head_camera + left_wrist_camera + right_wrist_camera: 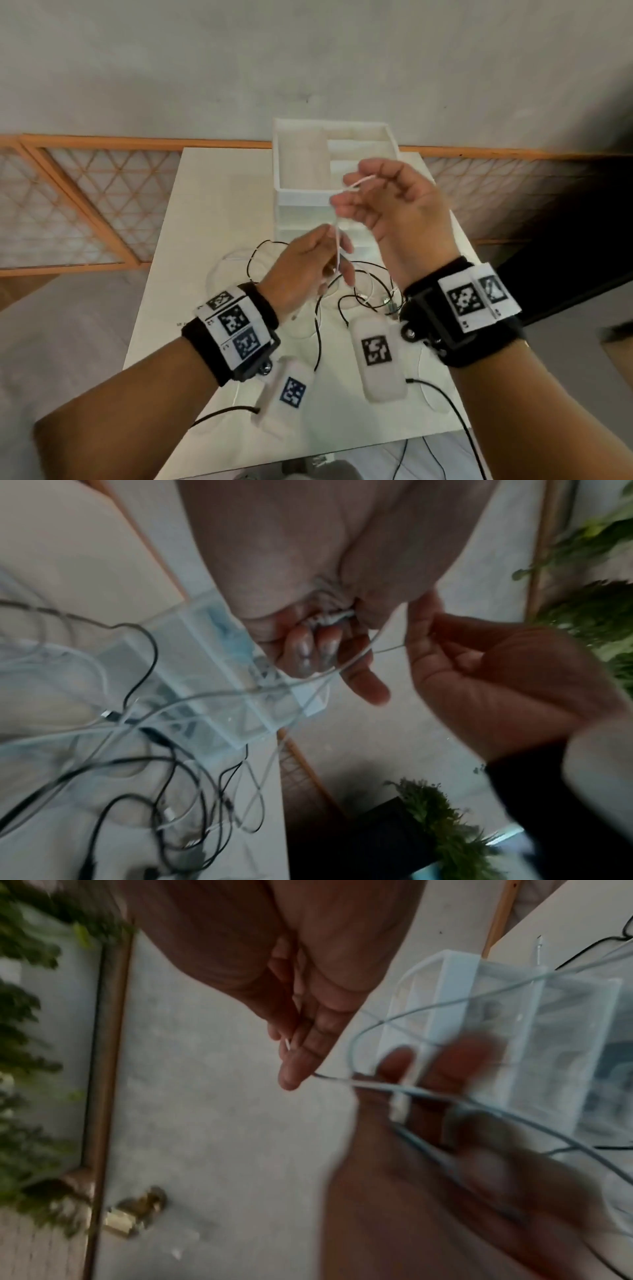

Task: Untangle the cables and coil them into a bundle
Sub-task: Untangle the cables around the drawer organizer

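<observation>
Both hands are raised above the table with a thin white cable [356, 184] stretched between them. My right hand [349, 192] pinches its upper part, in front of the white box. Lower and to the left, my left hand [337, 253] grips the same cable where it runs down to the table. In the left wrist view the left fingers [308, 645] curl around the white cable [334, 619]. In the right wrist view the right fingertips [291, 1066] pinch the cable's end [287, 1045]. A tangle of black and white cables [359, 291] lies on the table under the hands.
A white compartment box [298, 198] stands at the back of the white table [164, 274]. Two white devices with markers [378, 359] [291, 394] lie near the front edge, each with a black lead. Wooden lattice panels line the wall behind. Plants [441, 818] stand on the floor.
</observation>
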Action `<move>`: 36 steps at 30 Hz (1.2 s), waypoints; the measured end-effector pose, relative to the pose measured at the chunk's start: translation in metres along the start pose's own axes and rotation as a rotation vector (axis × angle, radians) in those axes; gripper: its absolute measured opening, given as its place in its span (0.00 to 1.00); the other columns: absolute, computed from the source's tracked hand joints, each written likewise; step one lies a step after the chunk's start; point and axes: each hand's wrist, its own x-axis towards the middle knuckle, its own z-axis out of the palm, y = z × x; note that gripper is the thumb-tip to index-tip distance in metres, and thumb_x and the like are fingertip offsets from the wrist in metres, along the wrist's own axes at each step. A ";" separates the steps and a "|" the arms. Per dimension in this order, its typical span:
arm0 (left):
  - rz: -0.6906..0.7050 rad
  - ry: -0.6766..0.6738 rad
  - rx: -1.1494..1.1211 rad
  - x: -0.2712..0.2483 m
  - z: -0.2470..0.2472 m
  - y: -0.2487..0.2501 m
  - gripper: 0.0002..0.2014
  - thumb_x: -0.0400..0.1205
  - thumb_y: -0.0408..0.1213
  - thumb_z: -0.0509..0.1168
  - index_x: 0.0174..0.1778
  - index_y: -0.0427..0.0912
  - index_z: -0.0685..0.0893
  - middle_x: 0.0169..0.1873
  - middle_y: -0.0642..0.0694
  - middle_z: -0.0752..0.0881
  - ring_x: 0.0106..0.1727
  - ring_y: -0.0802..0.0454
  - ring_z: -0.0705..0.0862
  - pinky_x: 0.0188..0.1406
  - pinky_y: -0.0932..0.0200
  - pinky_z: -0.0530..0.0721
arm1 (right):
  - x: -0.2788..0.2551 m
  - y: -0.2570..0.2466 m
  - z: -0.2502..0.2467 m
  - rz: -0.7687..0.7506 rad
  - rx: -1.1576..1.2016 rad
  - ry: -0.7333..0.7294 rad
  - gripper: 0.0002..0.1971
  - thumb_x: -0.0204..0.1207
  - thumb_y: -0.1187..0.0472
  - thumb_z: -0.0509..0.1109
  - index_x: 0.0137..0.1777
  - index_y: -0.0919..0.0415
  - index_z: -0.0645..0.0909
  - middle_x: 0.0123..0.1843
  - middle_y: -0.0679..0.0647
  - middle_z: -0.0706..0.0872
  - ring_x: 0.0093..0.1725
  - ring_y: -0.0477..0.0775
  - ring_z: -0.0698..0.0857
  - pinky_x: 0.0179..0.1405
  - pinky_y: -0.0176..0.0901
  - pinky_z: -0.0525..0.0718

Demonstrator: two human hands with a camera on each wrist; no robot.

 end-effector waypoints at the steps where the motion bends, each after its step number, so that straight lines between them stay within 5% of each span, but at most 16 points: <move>1: -0.026 -0.007 0.046 0.001 0.002 -0.010 0.16 0.92 0.42 0.50 0.46 0.40 0.78 0.27 0.44 0.83 0.21 0.57 0.66 0.22 0.63 0.63 | 0.007 -0.007 -0.007 -0.022 0.033 0.049 0.11 0.80 0.79 0.61 0.55 0.70 0.80 0.45 0.64 0.88 0.40 0.63 0.90 0.44 0.52 0.89; 4: -0.110 0.045 0.314 0.000 -0.012 -0.048 0.18 0.91 0.44 0.51 0.40 0.41 0.78 0.26 0.50 0.76 0.21 0.62 0.71 0.23 0.68 0.69 | 0.028 -0.026 -0.037 -0.055 0.055 0.197 0.12 0.76 0.81 0.61 0.52 0.67 0.79 0.42 0.62 0.86 0.34 0.59 0.89 0.37 0.45 0.87; 6: -0.164 0.065 0.512 -0.005 -0.027 -0.074 0.20 0.91 0.45 0.50 0.36 0.42 0.77 0.27 0.51 0.75 0.25 0.58 0.72 0.28 0.62 0.69 | 0.045 -0.030 -0.060 -0.050 0.012 0.289 0.14 0.74 0.82 0.60 0.50 0.65 0.79 0.38 0.59 0.86 0.31 0.56 0.87 0.32 0.42 0.84; 11: -0.243 0.140 0.630 -0.016 -0.045 -0.102 0.22 0.91 0.46 0.49 0.32 0.41 0.74 0.31 0.43 0.76 0.33 0.49 0.74 0.38 0.55 0.71 | 0.086 -0.024 -0.095 0.045 -0.159 0.403 0.14 0.71 0.79 0.59 0.44 0.61 0.77 0.31 0.56 0.77 0.24 0.50 0.75 0.25 0.39 0.75; 16: -0.281 0.173 0.536 -0.012 -0.042 -0.096 0.21 0.90 0.48 0.50 0.35 0.41 0.74 0.31 0.45 0.77 0.34 0.50 0.74 0.40 0.54 0.73 | 0.118 -0.025 -0.105 -0.107 -0.460 0.398 0.14 0.62 0.70 0.64 0.43 0.51 0.79 0.40 0.53 0.81 0.34 0.56 0.80 0.36 0.46 0.81; 18: -0.340 0.217 0.371 -0.011 -0.043 -0.093 0.18 0.90 0.48 0.53 0.38 0.42 0.74 0.28 0.49 0.75 0.28 0.52 0.74 0.31 0.56 0.76 | 0.122 -0.030 -0.109 -0.182 -0.552 0.386 0.16 0.64 0.71 0.64 0.47 0.52 0.80 0.44 0.48 0.82 0.35 0.53 0.82 0.36 0.46 0.83; 20: -0.360 0.301 0.263 -0.010 -0.045 -0.089 0.16 0.90 0.46 0.54 0.39 0.42 0.73 0.25 0.50 0.70 0.21 0.54 0.69 0.22 0.61 0.71 | 0.121 -0.032 -0.115 -0.238 -0.653 0.356 0.19 0.68 0.73 0.64 0.55 0.53 0.79 0.50 0.42 0.82 0.34 0.46 0.81 0.39 0.45 0.86; 23: -0.390 0.385 0.255 -0.007 -0.051 -0.083 0.19 0.89 0.47 0.55 0.33 0.44 0.67 0.21 0.52 0.64 0.18 0.55 0.59 0.19 0.66 0.58 | 0.119 -0.022 -0.126 -0.272 -0.721 0.331 0.24 0.70 0.71 0.63 0.65 0.51 0.78 0.63 0.41 0.82 0.32 0.50 0.75 0.44 0.43 0.87; 25: -0.394 0.389 0.215 -0.006 -0.052 -0.077 0.20 0.90 0.46 0.54 0.31 0.45 0.66 0.19 0.53 0.62 0.17 0.55 0.55 0.19 0.68 0.54 | 0.121 -0.013 -0.134 -0.227 -0.739 0.304 0.27 0.69 0.68 0.64 0.68 0.48 0.76 0.67 0.46 0.83 0.35 0.53 0.81 0.45 0.47 0.90; 28: -0.348 0.384 0.094 -0.007 -0.050 -0.066 0.19 0.91 0.44 0.54 0.34 0.41 0.72 0.16 0.55 0.62 0.15 0.58 0.55 0.16 0.72 0.54 | 0.115 0.006 -0.151 -0.037 -0.859 0.247 0.28 0.71 0.67 0.67 0.71 0.47 0.75 0.67 0.50 0.84 0.56 0.60 0.89 0.59 0.61 0.88; 30: -0.322 0.382 0.104 -0.007 -0.050 -0.062 0.18 0.90 0.43 0.54 0.37 0.39 0.76 0.18 0.53 0.64 0.15 0.57 0.56 0.17 0.71 0.54 | 0.104 0.024 -0.164 0.074 -0.882 0.234 0.26 0.74 0.70 0.66 0.71 0.50 0.77 0.64 0.46 0.85 0.47 0.54 0.89 0.53 0.57 0.90; 33: -0.322 0.439 0.425 -0.006 -0.061 -0.061 0.16 0.89 0.40 0.55 0.41 0.40 0.84 0.27 0.43 0.76 0.20 0.42 0.71 0.19 0.61 0.65 | 0.087 0.030 -0.163 0.026 -0.852 0.289 0.17 0.77 0.71 0.64 0.59 0.52 0.84 0.58 0.49 0.89 0.39 0.50 0.86 0.43 0.48 0.88; 34: -0.340 0.477 0.551 -0.006 -0.066 -0.062 0.16 0.89 0.38 0.55 0.44 0.42 0.86 0.31 0.38 0.80 0.31 0.32 0.78 0.25 0.55 0.73 | 0.083 0.025 -0.156 -0.023 -0.868 0.285 0.14 0.78 0.69 0.65 0.51 0.50 0.85 0.53 0.49 0.91 0.40 0.49 0.86 0.44 0.46 0.86; 36: -0.352 0.535 0.703 -0.005 -0.073 -0.059 0.16 0.87 0.38 0.53 0.46 0.48 0.87 0.39 0.36 0.85 0.45 0.29 0.84 0.40 0.48 0.80 | 0.067 0.018 -0.134 -0.081 -0.914 0.117 0.15 0.78 0.69 0.67 0.42 0.47 0.87 0.44 0.47 0.92 0.37 0.43 0.85 0.41 0.34 0.82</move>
